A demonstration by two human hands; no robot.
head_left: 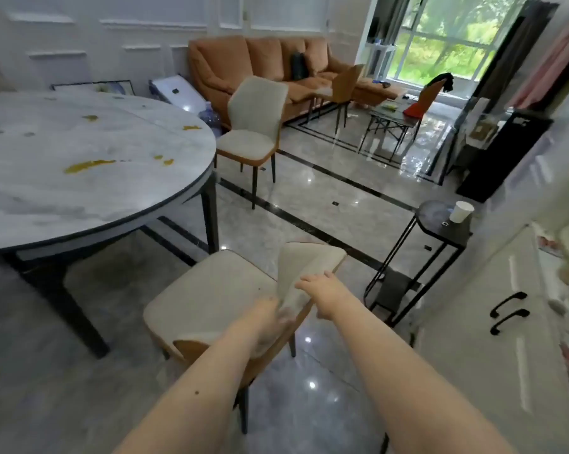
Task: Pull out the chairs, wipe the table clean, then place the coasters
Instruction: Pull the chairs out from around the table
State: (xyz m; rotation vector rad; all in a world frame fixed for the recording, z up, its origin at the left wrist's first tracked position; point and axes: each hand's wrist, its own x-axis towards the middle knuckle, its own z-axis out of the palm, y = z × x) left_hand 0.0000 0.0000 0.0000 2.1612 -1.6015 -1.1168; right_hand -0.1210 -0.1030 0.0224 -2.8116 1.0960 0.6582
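I see both hands on the backrest of the near chair (217, 290), which stands just off the round table's (80, 198) lower right edge, its cream seat turned toward the table. My left hand (266, 312) closes its grip on the backrest's near end, fingers curled over the top rim. My right hand (322, 290) lies on the farther part of the same rim, fingers reaching over it toward the seat (how tightly they wrap I cannot tell, though the thumb drops down the back side). So the chair sits directly under and ahead of both hands, the backrest running between them.

The table carries several yellow smears (86, 165) across its marbled top. A second chair (253, 132) stands apart from the table at its right side. By the right wall a small black side stand (440, 224) holds a white paper cup (460, 211).
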